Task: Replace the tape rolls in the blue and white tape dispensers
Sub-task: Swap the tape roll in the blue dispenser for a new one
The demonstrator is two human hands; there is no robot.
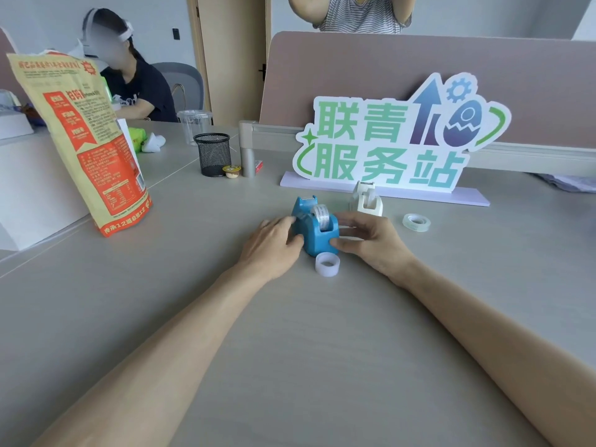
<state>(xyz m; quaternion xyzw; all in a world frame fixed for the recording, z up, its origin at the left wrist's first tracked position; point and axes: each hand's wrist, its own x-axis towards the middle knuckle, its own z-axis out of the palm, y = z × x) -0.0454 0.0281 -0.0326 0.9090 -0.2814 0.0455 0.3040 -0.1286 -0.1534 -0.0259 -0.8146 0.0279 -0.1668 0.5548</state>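
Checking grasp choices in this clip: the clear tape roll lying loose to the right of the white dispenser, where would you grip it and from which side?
The clear tape roll lies flat on the desk, hole up, apart from the white dispenser. Probably best from above: pinch across the outer rim, or one finger in the hole. The right hand is nearer.

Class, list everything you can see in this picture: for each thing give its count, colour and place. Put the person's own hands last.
blue tape dispenser: 1, blue, desk centre, tape roll seated in it
white tape dispenser: 1, white, behind and right of the blue one
loose tape roll: 1, clear, flat, far right
white ring: 1, translucent white, just in front of the blue dispenser
snack bag: 1, tan and red, left
mesh pen cup: 1, black, rear
sign: 1, green and blue, rear
left hand: 1, on the blue dispenser's left side
right hand: 1, on its right side
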